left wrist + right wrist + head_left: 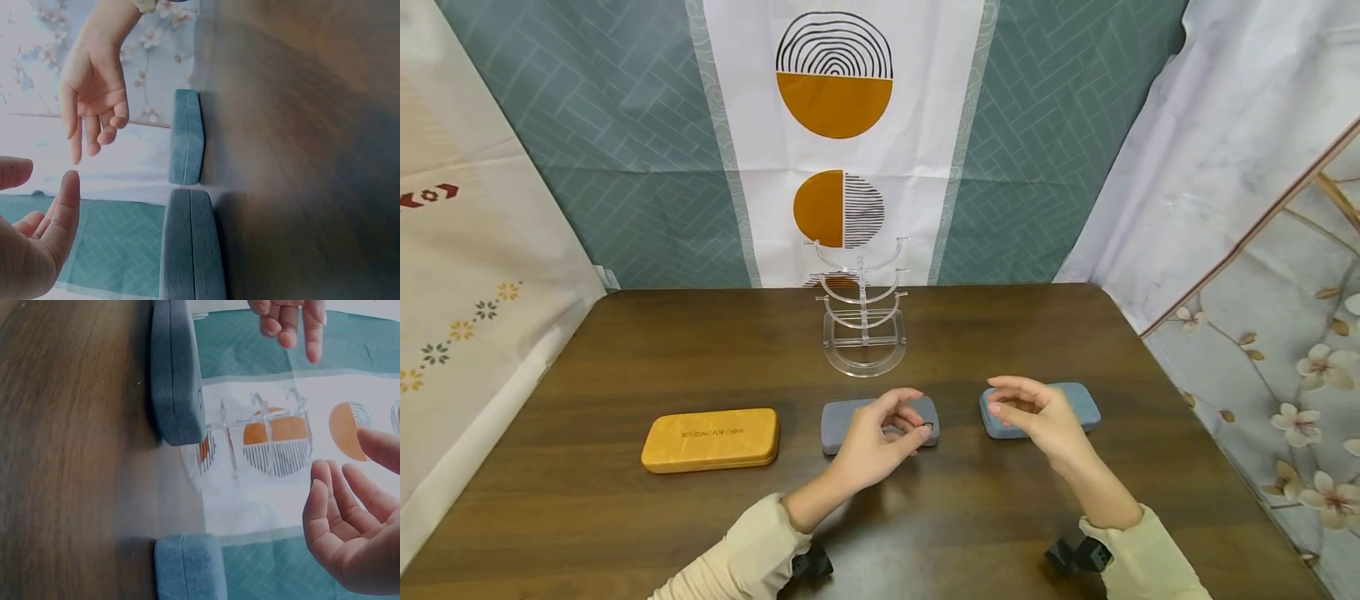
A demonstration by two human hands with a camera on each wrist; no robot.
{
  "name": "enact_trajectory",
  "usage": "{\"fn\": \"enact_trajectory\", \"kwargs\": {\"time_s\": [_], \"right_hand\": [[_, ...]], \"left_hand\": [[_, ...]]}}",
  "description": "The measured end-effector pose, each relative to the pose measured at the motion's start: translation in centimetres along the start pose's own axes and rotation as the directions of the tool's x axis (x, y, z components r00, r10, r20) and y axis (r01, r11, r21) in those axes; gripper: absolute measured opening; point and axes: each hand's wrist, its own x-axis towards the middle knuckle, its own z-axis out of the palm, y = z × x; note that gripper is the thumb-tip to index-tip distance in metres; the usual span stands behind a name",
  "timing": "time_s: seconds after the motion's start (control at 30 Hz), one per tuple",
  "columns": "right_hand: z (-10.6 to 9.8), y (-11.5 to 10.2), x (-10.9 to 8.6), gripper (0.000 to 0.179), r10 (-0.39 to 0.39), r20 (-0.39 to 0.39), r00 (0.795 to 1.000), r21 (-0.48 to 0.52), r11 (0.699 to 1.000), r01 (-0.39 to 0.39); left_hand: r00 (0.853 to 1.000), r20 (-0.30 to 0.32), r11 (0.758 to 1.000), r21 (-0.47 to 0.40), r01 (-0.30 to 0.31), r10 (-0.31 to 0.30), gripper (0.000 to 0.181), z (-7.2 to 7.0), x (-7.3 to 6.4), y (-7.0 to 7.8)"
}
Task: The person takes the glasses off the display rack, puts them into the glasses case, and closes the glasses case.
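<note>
My left hand (883, 437) hovers over the grey-blue glasses case (842, 425), fingers loosely curved and thumb apart from them. By the thumb is a tiny dark mark (928, 425), too small to make out. In the left wrist view, a gap shows between that hand's thumb and forefinger, with nothing held. My right hand (1033, 412) is raised above the left end of the blue glasses case (1078, 404). Its relaxed fingers (331, 500) hold nothing in the right wrist view. Both cases lie closed on the table.
A closed yellow glasses case (711, 440) with printed lettering lies at the left. Behind the middle case stands a clear tiered display rack (863, 333). Patterned curtains (625, 167) enclose the brown wooden table (700, 358) at the back and sides.
</note>
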Motion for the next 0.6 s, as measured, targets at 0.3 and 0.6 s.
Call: {"fn": "enact_trajectory", "kwargs": {"time_s": [0.3,0.6], "right_hand": [[0.2,-0.2,0.6,0.030,-0.037,0.047,0.998,-0.038,0.999,0.039],[0.1,0.0,0.9,0.032,-0.026,0.069,0.997,-0.067,0.997,0.031]], "left_hand": [[0.998,-0.059,0.999,-0.002,0.034,-0.035,0.041,-1.7,-1.0,-2.5],[0.982,-0.169,0.996,-0.037,0.079,-0.084,0.041,-4.0,-1.7,-4.2]]}}
